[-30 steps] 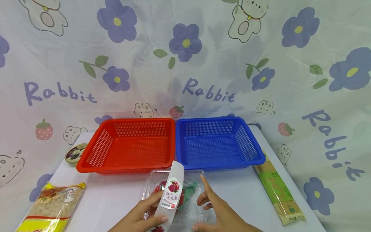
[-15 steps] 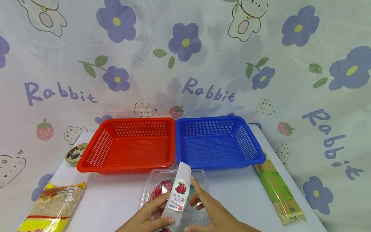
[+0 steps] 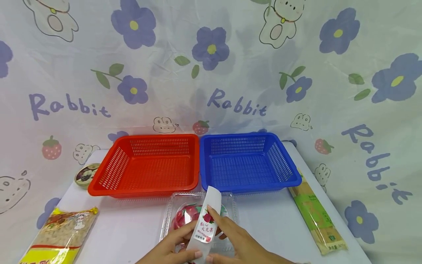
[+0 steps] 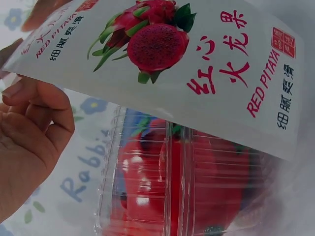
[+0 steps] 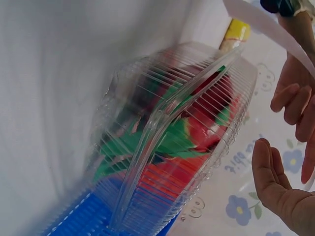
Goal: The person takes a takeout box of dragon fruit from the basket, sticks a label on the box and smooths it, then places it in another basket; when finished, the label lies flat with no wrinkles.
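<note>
1. The clear clamshell box (image 3: 197,220) of red dragon fruit lies at the table's (image 3: 270,227) front edge, just before the red basket (image 3: 148,165) and blue basket (image 3: 247,161)
2. The left hand (image 3: 171,249) pinches the loose paper label strip (image 3: 207,220), fingers clamped on its lower end
3. The right hand (image 3: 240,242) rests straight fingers against the strip, holding nothing
4. Judged handling: thin plastic, light, slippery, crushable; the strip is flimsy. Grasp the box by its rim on both sides
</note>
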A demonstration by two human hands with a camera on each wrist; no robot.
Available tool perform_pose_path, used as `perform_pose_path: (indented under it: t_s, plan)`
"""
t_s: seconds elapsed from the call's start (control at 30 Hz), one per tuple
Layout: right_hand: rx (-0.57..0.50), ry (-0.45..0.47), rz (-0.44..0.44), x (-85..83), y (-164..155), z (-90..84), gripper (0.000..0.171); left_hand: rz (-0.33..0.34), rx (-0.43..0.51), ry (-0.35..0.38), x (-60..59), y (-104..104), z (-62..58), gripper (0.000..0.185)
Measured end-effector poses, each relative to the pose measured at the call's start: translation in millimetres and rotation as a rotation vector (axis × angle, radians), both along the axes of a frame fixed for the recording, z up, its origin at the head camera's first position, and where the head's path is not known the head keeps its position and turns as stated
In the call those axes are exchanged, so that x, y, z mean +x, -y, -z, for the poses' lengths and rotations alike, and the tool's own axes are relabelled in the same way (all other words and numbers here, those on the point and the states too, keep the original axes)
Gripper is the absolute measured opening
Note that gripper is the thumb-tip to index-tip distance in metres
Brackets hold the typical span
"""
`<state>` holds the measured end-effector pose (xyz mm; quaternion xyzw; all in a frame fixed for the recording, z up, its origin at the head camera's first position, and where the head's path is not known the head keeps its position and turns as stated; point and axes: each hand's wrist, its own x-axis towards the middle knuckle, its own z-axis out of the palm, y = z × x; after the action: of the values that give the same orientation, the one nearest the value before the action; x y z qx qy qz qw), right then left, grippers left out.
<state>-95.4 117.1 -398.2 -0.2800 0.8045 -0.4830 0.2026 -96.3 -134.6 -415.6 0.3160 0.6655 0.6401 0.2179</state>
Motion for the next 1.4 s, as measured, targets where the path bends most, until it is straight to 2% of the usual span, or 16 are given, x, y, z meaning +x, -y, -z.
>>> perform_pose_path:
  t_s: [0.07, 0.23, 0.37, 0.6, 0.9, 1.0, 1.13, 1.23, 1.4]
  plan:
    - [0.006, -0.002, -0.003, 0.2, 0, 0.3, 0.085, 0.005, 0.004, 0.032, 0.0, -1, -0.4, 0.056]
    - [0.024, -0.021, -0.006, 0.2, -1, 0.7, 0.078, 0.03, 0.025, -0.043, -1.3, -3, 0.5, 0.055]
    - [0.019, -0.031, -0.003, 0.4, -1, 0.7, 0.073, 0.046, 0.028, -0.006, -1.8, -4, 0.5, 0.056]
    - [0.017, -0.017, 0.004, 1.0, -1, 0.0, 0.062, 0.052, 0.019, -0.005, -1.6, -5, 0.6, 0.052]
    - [0.037, -0.103, 0.05, 1.9, 1, 1.6, 0.051, 0.063, -0.01, 0.029, -0.7, -6, 3.1, 0.054]
    - [0.023, -0.135, 0.055, 1.9, 1, 3.5, 0.048, 0.078, -0.004, 0.013, -0.5, -7, 3.9, 0.054]
    - [-0.015, -0.228, 0.045, 1.6, 2, 6.1, 0.044, 0.1, 0.026, -0.037, -0.2, -7, 5.1, 0.054]
    - [-0.04, -0.272, 0.041, 1.9, 1, 6.9, 0.043, 0.102, 0.034, -0.041, -0.1, -8, 6.3, 0.053]
    - [-0.153, -0.383, 0.049, 1.5, -1, 10.4, 0.043, 0.096, 0.014, 0.003, 0.1, -8, 9.0, 0.056]
